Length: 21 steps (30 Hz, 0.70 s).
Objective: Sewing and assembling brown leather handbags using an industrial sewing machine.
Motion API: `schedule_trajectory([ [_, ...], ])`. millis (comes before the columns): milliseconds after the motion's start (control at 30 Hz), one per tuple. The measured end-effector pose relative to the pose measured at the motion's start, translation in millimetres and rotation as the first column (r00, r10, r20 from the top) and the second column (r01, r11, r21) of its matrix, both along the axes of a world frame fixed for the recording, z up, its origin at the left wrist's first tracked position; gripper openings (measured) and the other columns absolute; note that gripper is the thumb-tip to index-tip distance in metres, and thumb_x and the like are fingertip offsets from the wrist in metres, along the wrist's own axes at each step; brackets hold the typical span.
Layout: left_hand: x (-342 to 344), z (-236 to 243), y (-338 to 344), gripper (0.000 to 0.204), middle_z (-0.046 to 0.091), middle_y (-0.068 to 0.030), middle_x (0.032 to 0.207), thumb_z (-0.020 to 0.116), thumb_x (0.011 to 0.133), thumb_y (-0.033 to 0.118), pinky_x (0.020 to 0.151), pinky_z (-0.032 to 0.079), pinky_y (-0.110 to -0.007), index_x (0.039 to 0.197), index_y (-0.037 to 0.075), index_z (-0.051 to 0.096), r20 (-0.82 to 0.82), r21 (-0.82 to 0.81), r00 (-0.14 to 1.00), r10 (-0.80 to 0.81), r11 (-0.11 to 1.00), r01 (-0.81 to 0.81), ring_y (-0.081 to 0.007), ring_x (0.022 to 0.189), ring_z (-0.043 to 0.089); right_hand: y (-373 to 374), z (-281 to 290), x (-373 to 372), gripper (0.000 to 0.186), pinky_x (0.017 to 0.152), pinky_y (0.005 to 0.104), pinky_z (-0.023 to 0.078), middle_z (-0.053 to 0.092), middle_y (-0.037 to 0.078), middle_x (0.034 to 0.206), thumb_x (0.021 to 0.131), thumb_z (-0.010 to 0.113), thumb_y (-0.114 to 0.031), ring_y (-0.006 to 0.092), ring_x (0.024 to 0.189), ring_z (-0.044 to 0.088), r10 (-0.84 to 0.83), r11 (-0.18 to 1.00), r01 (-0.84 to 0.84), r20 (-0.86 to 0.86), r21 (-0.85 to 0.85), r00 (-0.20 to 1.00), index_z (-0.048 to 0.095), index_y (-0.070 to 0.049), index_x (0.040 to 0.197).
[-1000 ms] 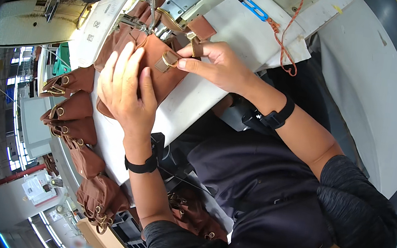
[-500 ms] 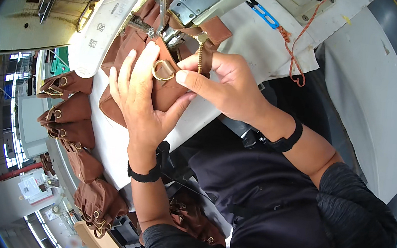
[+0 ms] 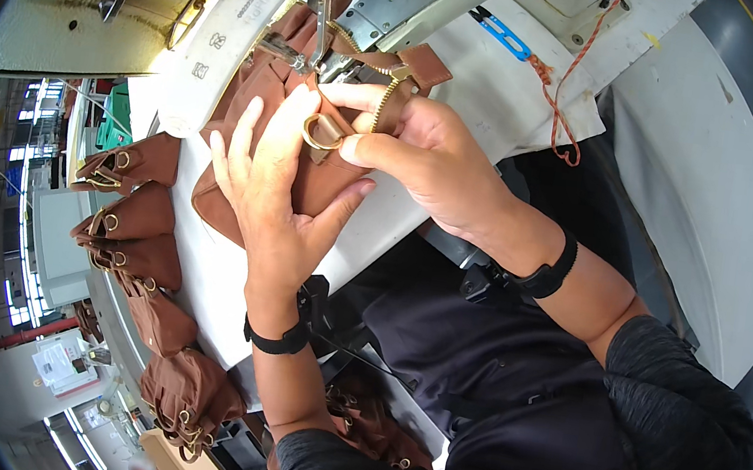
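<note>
A brown bag (image 3: 331, 186) lies under the metal presser foot (image 3: 317, 56) of a sewing machine (image 3: 230, 49). My left hand (image 3: 279, 194) rests flat on it with fingers spread, the fingertips close to the presser foot. With thumb and forefinger, my right hand (image 3: 438, 162) pinches the bag's edge beside a small tab carrying a brass ring (image 3: 305, 134). The forefinger reaches along the edge toward the presser foot. A brass zipper (image 3: 380, 112) curves up over the right fingers, near a brown end tab (image 3: 425, 66). The needle point cannot be made out.
Blue thread snips (image 3: 505, 35) with an orange cord (image 3: 555, 106) lie on the white table (image 3: 214, 280) beyond my right hand. Several brown bags (image 3: 145, 224) with brass rings line the left edge. More brown pieces (image 3: 369, 434) sit below, near my left elbow.
My right forefinger has slid forward along the bag's edge toward the presser foot, and the thumb is still beside the ring. My left hand stays on the bag. The view has shifted slightly.
</note>
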State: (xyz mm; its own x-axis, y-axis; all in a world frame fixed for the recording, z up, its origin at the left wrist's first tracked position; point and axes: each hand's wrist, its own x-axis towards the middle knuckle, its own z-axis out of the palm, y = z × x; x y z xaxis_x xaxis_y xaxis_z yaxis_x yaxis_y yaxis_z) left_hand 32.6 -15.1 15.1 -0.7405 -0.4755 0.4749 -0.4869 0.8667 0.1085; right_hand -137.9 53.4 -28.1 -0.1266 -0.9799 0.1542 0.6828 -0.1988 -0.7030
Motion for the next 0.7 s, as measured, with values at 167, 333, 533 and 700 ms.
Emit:
schedule_trajectory([
  [167,-7,0,8,0.089,0.057,-0.0027,0.153,0.092,0.071,0.039,0.123,0.011,-0.066,0.149,0.017,0.054,0.007,0.005,0.999,0.04,0.999,-0.04,-0.0389,0.145,0.043,1,-4,-7,0.04,0.078,0.0247,0.054,0.069,0.002,0.109,0.098,0.06,-0.005,0.0069,0.095,0.064,0.05,0.997,-0.051,0.022,0.054,0.999,0.063,-0.002,0.138],
  [333,-9,3,12,0.089,0.056,-0.0036,0.154,0.092,0.072,0.04,0.124,0.011,-0.065,0.15,0.017,0.054,0.002,0.036,0.998,0.063,0.997,-0.063,-0.0381,0.146,0.043,-1,2,-9,0.042,0.072,0.0242,0.054,0.069,0.001,0.105,0.097,0.062,-0.007,0.0064,0.09,0.064,0.059,0.996,-0.06,0.02,0.063,0.998,0.062,-0.001,0.138],
  [533,-13,0,5,0.092,0.057,-0.0055,0.153,0.093,0.07,0.037,0.124,0.01,-0.065,0.15,0.015,0.053,-0.016,0.027,0.998,0.066,0.997,-0.065,-0.0375,0.145,0.045,-9,-1,-17,0.033,0.1,0.0295,0.048,0.069,0.005,0.121,0.098,0.062,-0.005,0.0092,0.109,0.063,0.06,0.993,-0.058,-0.009,0.105,0.998,0.064,0.004,0.13],
  [700,-12,-1,3,0.094,0.06,-0.0089,0.148,0.096,0.067,0.037,0.124,0.012,-0.064,0.146,0.013,0.05,-0.059,0.046,0.995,0.086,0.995,-0.084,-0.0349,0.143,0.049,-9,4,-17,0.03,0.094,0.0268,0.052,0.07,0.005,0.116,0.099,0.062,-0.005,0.0078,0.105,0.064,0.061,0.995,-0.06,-0.011,0.083,0.998,0.065,0.002,0.128],
])
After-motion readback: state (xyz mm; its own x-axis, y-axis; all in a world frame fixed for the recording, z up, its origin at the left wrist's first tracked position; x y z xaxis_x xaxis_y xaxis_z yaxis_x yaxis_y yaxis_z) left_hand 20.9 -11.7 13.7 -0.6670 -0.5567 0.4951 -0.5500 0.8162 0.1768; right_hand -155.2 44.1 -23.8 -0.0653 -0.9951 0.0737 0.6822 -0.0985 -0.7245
